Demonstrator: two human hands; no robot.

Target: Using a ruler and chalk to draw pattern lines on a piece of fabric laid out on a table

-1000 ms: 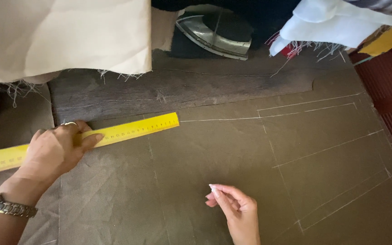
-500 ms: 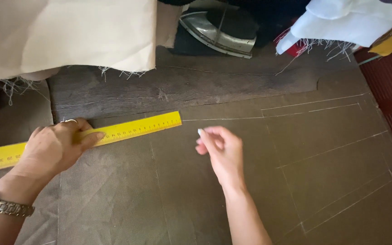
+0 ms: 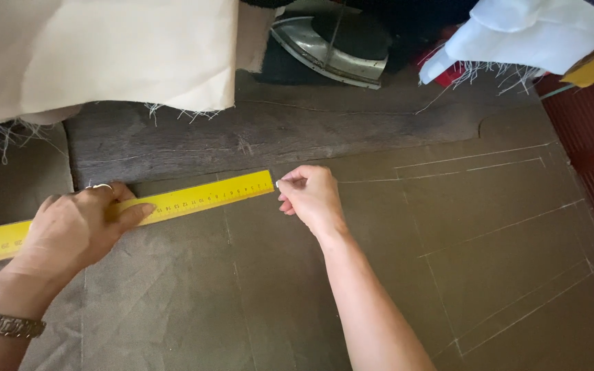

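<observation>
A long yellow ruler (image 3: 201,198) lies slanted across olive-brown fabric (image 3: 379,288) marked with pale chalk lines. My left hand (image 3: 77,230), with a ring and a metal wristwatch, presses flat on the ruler's left part. My right hand (image 3: 309,196) sits at the ruler's right end, fingers pinched on a small white piece of chalk (image 3: 278,183) that touches the fabric by the ruler's tip.
A dark wooden board (image 3: 276,134) lies beyond the fabric. Cream cloth (image 3: 97,55) with frayed edges hangs over the back left. A metal iron (image 3: 331,45) rests at the back centre. White cloth (image 3: 537,34) and a yellow piece are piled at the back right.
My right hand moved from the near middle of the fabric up and left to the ruler's right end. My left hand stayed on the ruler.
</observation>
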